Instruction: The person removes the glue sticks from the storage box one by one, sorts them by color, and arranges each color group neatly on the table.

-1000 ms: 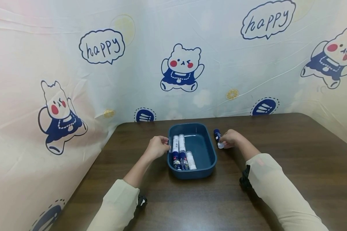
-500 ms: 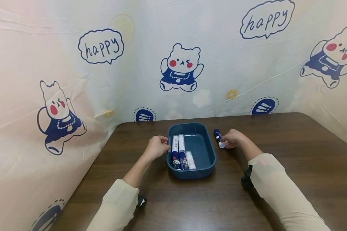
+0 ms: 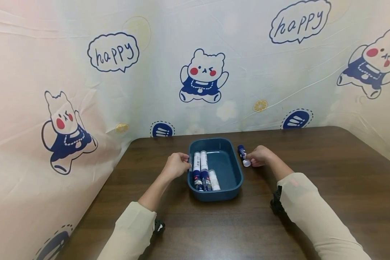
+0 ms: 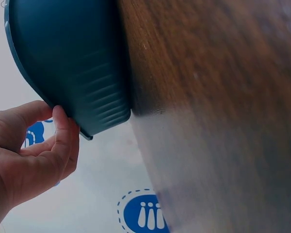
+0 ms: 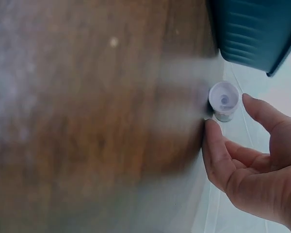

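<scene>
My left hand point(image 3: 175, 167) holds the left rim of a dark blue-green plastic box point(image 3: 229, 193), with thumb and fingertips at its edge in the left wrist view. Inside the box's left side lie white glue sticks point(image 3: 214, 180) and blue ones point(image 3: 206, 181), several in all. To the right of the box, a blue glue stick point(image 3: 242, 151) with a whitish end lies on the table. My right hand point(image 3: 260, 156) has thumb and fingers on either side of its near end. The right wrist view shows that round hollow end point(image 5: 224, 98) between them.
The box stands toward the far side of a brown wooden table point(image 3: 195, 231). Behind the table hangs a pale curtain point(image 3: 243, 65) printed with cartoon bears. Dark straps point(image 3: 276, 202) sit at both sleeves.
The glue stick on the table shifts slightly right, then back left toward the box, along with my right hand. My left hand and the box keep their places.
</scene>
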`<action>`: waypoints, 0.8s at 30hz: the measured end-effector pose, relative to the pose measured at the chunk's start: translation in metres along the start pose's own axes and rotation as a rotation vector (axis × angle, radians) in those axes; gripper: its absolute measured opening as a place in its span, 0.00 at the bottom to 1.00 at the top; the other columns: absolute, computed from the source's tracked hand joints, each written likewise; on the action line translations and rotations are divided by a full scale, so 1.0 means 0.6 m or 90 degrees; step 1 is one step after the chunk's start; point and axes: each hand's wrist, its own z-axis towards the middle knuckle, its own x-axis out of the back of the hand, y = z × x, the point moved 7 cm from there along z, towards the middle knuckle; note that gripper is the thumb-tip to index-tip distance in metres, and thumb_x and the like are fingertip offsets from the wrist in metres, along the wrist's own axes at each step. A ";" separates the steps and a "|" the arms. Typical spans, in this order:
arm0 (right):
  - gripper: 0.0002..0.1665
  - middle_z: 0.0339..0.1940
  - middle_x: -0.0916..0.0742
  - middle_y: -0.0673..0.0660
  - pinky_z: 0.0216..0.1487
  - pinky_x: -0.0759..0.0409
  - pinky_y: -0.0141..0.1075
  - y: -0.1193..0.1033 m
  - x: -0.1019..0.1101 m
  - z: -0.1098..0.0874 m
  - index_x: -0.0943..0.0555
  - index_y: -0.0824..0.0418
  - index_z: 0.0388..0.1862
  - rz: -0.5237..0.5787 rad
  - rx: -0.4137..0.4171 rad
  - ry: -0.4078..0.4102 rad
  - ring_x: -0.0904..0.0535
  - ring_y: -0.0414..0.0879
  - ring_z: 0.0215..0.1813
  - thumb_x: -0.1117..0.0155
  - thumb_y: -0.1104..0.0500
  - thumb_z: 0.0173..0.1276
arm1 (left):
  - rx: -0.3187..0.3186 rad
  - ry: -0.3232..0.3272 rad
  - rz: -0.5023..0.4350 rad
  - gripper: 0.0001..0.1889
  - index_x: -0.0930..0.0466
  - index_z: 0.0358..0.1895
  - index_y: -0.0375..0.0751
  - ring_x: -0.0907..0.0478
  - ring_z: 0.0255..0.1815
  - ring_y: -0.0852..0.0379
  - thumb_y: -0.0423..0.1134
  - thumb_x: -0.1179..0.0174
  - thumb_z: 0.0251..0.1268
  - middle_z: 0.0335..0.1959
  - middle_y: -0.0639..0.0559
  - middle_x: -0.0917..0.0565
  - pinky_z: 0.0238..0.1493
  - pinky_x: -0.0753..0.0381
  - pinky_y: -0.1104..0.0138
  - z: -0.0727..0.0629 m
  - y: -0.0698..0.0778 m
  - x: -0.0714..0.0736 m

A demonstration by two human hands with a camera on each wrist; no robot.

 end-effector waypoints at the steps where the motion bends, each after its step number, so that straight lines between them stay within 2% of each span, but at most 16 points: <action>1: 0.20 0.27 0.24 0.56 0.36 0.20 0.33 -0.002 -0.003 0.001 0.29 0.77 0.49 -0.007 0.004 0.001 0.24 0.39 0.24 0.41 0.63 0.64 | 0.002 0.000 -0.001 0.17 0.25 0.53 0.33 0.22 0.34 0.52 0.30 0.41 0.59 0.41 0.43 0.21 0.42 0.20 0.61 0.000 -0.001 0.000; 5: 0.14 0.23 0.24 0.54 0.33 0.19 0.33 -0.009 -0.013 0.003 0.26 0.76 0.42 -0.019 0.023 0.000 0.25 0.39 0.23 0.41 0.66 0.62 | 0.006 -0.003 -0.004 0.17 0.25 0.53 0.33 0.22 0.34 0.52 0.30 0.41 0.59 0.40 0.43 0.21 0.42 0.20 0.62 0.000 -0.002 0.000; 9: 0.13 0.23 0.23 0.55 0.33 0.19 0.34 -0.012 -0.017 0.003 0.26 0.76 0.41 -0.018 0.026 0.001 0.25 0.39 0.23 0.42 0.67 0.62 | 0.004 -0.004 -0.006 0.17 0.25 0.53 0.33 0.22 0.34 0.52 0.30 0.41 0.59 0.40 0.43 0.21 0.42 0.20 0.62 0.000 -0.002 -0.001; 16: 0.17 0.31 0.25 0.59 0.39 0.19 0.36 -0.005 -0.013 0.002 0.30 0.79 0.49 0.023 -0.002 0.002 0.23 0.42 0.28 0.45 0.67 0.65 | -0.002 -0.001 0.000 0.17 0.25 0.52 0.32 0.22 0.34 0.52 0.30 0.41 0.58 0.41 0.43 0.21 0.42 0.20 0.61 0.000 0.001 -0.001; 24: 0.24 0.33 0.26 0.61 0.38 0.19 0.35 0.004 0.005 -0.001 0.36 0.81 0.55 0.026 -0.018 0.029 0.23 0.43 0.27 0.45 0.67 0.65 | -0.005 0.001 0.002 0.17 0.24 0.52 0.32 0.22 0.34 0.52 0.30 0.40 0.58 0.40 0.43 0.21 0.42 0.20 0.62 0.001 0.000 0.001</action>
